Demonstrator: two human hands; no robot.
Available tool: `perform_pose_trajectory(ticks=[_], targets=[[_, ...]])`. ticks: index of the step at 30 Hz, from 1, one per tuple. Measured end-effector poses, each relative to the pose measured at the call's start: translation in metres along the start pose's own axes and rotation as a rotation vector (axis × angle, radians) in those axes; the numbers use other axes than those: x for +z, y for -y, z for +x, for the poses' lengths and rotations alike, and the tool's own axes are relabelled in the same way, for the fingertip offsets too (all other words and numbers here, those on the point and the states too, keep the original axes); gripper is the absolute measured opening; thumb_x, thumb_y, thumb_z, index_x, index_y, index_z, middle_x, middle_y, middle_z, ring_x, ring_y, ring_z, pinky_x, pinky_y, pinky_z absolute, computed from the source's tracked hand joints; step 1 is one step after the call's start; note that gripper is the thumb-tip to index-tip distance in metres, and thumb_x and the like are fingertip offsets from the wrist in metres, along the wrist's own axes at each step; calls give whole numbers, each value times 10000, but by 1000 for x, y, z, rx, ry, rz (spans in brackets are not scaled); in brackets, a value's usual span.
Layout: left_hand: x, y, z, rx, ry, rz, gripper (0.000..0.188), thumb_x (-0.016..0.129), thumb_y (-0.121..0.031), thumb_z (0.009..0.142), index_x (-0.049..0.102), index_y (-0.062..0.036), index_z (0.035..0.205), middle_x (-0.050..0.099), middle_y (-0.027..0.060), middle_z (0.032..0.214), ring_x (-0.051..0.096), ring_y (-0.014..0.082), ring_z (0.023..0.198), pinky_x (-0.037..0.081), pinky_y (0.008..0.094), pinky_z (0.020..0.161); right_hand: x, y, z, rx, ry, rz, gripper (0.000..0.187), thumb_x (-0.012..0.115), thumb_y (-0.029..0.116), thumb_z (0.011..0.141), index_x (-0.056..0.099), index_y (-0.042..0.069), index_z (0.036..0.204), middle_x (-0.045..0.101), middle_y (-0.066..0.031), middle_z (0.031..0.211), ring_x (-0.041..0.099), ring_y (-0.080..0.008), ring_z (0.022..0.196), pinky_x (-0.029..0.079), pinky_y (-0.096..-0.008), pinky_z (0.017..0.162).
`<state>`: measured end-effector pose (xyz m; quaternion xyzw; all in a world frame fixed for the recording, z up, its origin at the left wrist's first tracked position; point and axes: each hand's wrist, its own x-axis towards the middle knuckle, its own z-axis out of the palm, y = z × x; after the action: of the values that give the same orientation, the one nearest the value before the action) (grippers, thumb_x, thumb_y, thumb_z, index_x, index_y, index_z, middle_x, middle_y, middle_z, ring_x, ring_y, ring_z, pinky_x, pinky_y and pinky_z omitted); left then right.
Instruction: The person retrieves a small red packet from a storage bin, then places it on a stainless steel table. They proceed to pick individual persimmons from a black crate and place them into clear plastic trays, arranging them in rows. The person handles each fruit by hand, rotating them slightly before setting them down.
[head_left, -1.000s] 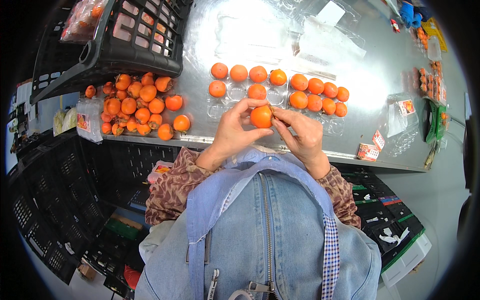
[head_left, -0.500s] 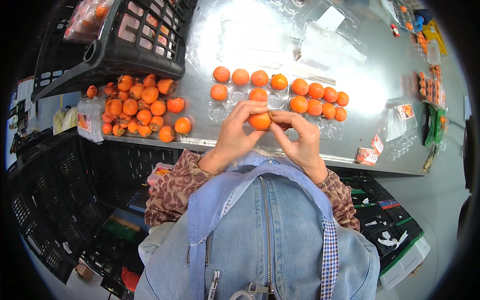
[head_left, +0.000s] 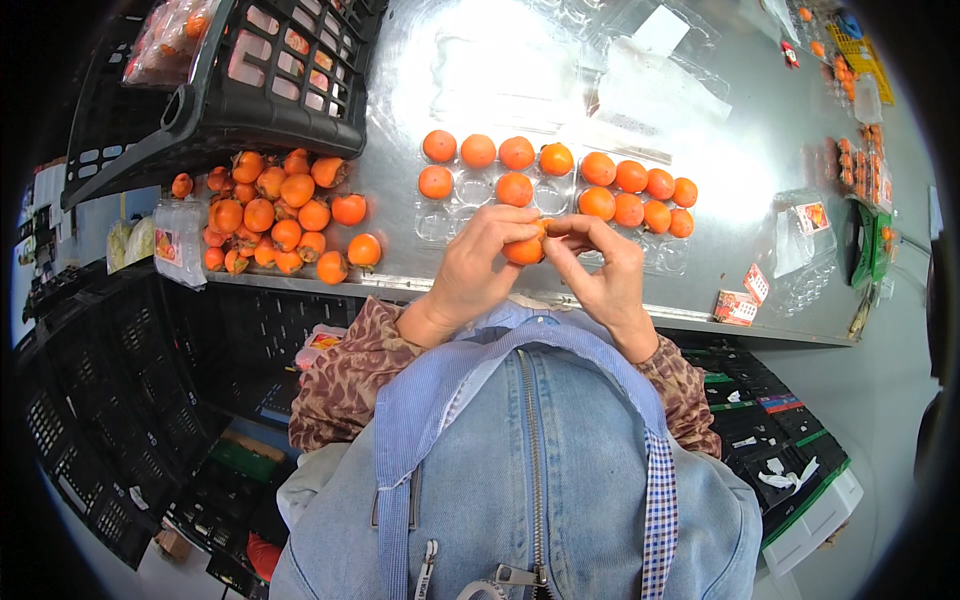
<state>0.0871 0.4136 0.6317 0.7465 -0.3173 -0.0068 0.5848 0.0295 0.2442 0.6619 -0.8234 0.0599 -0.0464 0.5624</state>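
Note:
An orange persimmon (head_left: 523,251) is held over the table's near edge, between both hands. My left hand (head_left: 474,262) has its fingers curled round the fruit's left side. The fingertips of my right hand (head_left: 606,270) pinch at its upper right, by the leafy cap; what exactly they grip is partly hidden. Just beyond the hands lies a clear plastic tray (head_left: 437,222) with round hollows, some holding persimmons. A second clear tray (head_left: 665,262) to the right has two rows of persimmons (head_left: 628,210) in it.
Loose persimmons (head_left: 286,236) are heaped at the left, beside a tilted black crate (head_left: 290,125) of packed fruit. Clear lids and white sheets (head_left: 655,90) lie at the back. Small printed cards (head_left: 736,307) sit near the right front edge. Black crates (head_left: 80,400) stand below.
Between my hands the persimmon has turned and shifted slightly to the right, so its cap side shows differently. My right fingers have moved a little over its top.

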Motion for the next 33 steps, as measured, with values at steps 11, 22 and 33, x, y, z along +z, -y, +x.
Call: perform_pose_trajectory(ticks=[11, 22, 33], targets=[[-1, 4, 0, -131, 128, -130, 378, 646, 133, 715, 587, -45, 1043, 586, 122, 1162, 605, 296, 1071, 523, 348, 888, -13, 4, 3, 35, 161, -14, 196, 738, 38, 816, 663, 2, 993, 674, -67, 904, 654, -114, 733, 531, -237, 628], [-4, 21, 5, -551, 244, -1009, 555, 634, 146, 764, 478, -21, 1269, 531, 118, 1275, 506, 207, 1239, 427, 369, 1062, -8, -14, 7, -46, 122, -7, 89, 679, -49, 833, 649, -23, 912, 663, -93, 923, 666, -154, 731, 552, -262, 635], [-10, 19, 9, -489, 136, -716, 612, 757, 49, 743, 470, -34, 1278, 542, 118, 1269, 537, 201, 1205, 473, 367, 1010, -12, -17, 10, 13, 33, -51, 230, 760, 69, 796, 667, 26, 1001, 692, -88, 923, 677, -164, 739, 544, -280, 672]])
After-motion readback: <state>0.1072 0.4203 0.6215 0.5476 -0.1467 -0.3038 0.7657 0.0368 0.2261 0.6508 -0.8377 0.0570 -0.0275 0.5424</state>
